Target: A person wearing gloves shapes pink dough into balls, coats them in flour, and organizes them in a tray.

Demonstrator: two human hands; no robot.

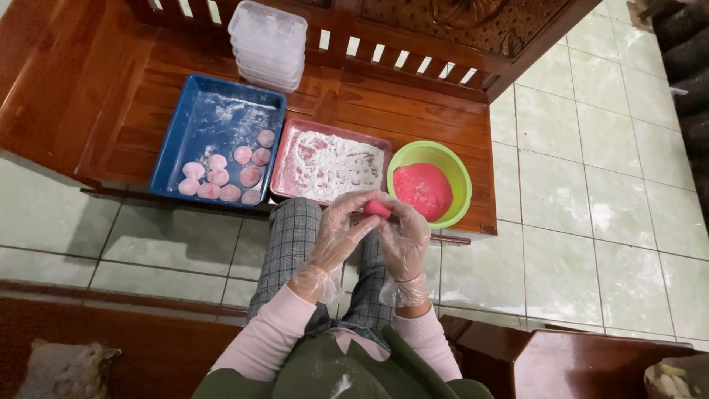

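Seated person, viewed from above: pink sleeves and checked trousers lie nearest the lens. Both hands wear thin clear gloves and meet above the knees, just off the front edge of the low wooden table (473,148). Left hand (336,240) and right hand (405,238) are pressed together, fingers closed around a small lump of pink dough (376,208). The lump appears soft, light and probably sticky; it would best be cupped between palms and fingertips rather than pinched, since it seems to deform easily. At the table's front right corner stands a green bowl (452,164) holding more pink dough. Beside it, along the front edge, sits a pink tray (284,159) of white flour, then a blue tray (177,140) with floured pink rounds (221,177). Stacked clear containers (267,44) stand near the back edge.
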